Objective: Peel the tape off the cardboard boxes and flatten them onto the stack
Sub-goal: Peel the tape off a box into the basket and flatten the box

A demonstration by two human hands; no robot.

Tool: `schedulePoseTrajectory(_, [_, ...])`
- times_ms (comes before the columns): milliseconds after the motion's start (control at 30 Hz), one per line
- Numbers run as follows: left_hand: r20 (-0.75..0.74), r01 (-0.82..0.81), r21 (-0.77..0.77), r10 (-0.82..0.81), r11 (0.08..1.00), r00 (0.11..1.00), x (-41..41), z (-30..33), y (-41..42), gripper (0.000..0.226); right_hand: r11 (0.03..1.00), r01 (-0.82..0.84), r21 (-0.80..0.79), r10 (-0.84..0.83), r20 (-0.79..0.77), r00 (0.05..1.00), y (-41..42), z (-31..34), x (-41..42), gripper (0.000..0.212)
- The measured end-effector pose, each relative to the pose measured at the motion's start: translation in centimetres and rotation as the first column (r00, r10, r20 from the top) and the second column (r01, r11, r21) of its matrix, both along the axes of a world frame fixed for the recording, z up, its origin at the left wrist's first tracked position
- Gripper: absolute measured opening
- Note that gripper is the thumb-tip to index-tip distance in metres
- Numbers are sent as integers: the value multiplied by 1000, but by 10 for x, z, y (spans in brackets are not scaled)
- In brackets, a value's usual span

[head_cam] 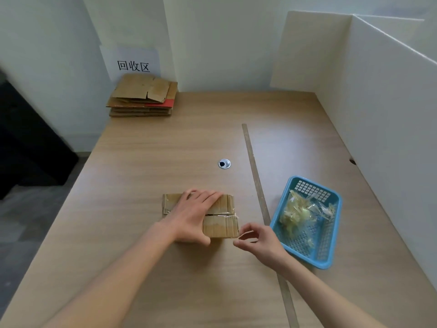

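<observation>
Cardboard box (220, 218) sits low centre of frame on the wooden table (165, 150), flaps closed, clear tape (227, 215) running along the centre seam.

Left hand (196, 214) lies flat on top of the box, fingers spread and straight, thumb down the near side. Judgement: it pins the box so peeling doesn't drag it across the table.

Right hand (257, 237) is just off the box's lower-right corner, thumb and forefinger pinched together. A thin strand seems to run from the corner to the fingers, likely the tape end, but too fine to confirm.

Blue basket (331, 256) is at lower right, just beside the right hand, holding crumpled used tape (295, 211). Placement makes sense: short drop for each peeled strip.

Stack of flattened boxes (142, 98) sits upper left, against the wall under a paper sign (133, 65), well apart from the work spot, so the peeling area isn't crowded.

Long ruler-like strip (256, 183) lies between box and basket, untouched.

Box not yet flattened; tape removal comes first.
</observation>
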State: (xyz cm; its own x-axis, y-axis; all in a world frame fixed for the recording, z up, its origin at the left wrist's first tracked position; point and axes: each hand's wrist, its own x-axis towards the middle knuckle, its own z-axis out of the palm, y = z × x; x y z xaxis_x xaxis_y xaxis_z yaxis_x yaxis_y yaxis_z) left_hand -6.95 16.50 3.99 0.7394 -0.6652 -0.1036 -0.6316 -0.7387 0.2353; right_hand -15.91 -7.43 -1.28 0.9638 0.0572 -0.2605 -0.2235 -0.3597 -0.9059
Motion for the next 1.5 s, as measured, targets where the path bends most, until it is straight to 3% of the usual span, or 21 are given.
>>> schedulePoseTrajectory(200, [9, 28, 28, -28, 999, 1000, -19, -7, -18, 123, 999, 3, -47, -4, -16, 1000, -9, -11, -14, 17])
schedulePoseTrajectory(267, [-35, 20, 16, -20, 1000, 999, -20, -10, -21, 124, 998, -51, -26, 50, -21, 999, -19, -6, -15, 18])
schedulePoseTrajectory(367, [-222, -64, 10, 65, 998, 973, -37, -20, -21, 124, 984, -173, -48, 171, -41, 984, -40, 8, -16, 19])
schedulePoseTrajectory(467, [-156, -65, 16, 67, 998, 985, -64, -38, -23, 126, 955, -278, -99, 266, -121, 956, -46, 13, -23, 18])
schedulePoseTrajectory(600, [-29, -116, 36, 117, 993, 993, -71, -48, -28, 128, 991, -128, 36, 132, -120, 984, -41, 5, -35, 16])
schedulePoseTrajectory(767, [63, -292, 46, 289, 955, 955, -91, -62, -48, 127, 981, 109, 163, -86, -143, 986, -34, -8, -57, 20])
schedulePoseTrajectory(900, [37, -320, 27, 319, 947, 947, -90, -63, -48, 127, 978, 174, 110, -169, -57, 984, -28, -15, -60, 10])
schedulePoseTrajectory(1033, [62, -308, 39, 305, 951, 950, -91, -60, -48, 124, 986, 114, -126, -107, 56, 993, -28, -11, -57, 13])
schedulePoseTrajectory(1100, [59, -298, 38, 295, 954, 954, -91, -59, -48, 124, 964, 16, -266, -15, 5, 1000, -30, -3, -55, 18])
schedulePoseTrajectory(1167, [57, -280, 29, 278, 960, 959, -91, -59, -47, 124, 947, -94, -307, 55, -131, 990, -31, 9, -51, 22])
schedulePoseTrajectory(1267, [51, -252, 12, 251, 968, 966, -91, -60, -46, 124, 966, -198, -167, 115, -408, 906, -34, 30, -39, 23])
schedulePoseTrajectory(1333, [38, -234, 7, 233, 972, 972, -91, -60, -46, 124, 984, -180, -21, 139, -548, 825, -40, 45, -29, 22])
schedulePoseTrajectory(1500, [25, -224, -48, 225, 973, 974, -87, -58, -44, 122, 988, -154, -14, 123, -527, 841, -41, 51, -16, 20])
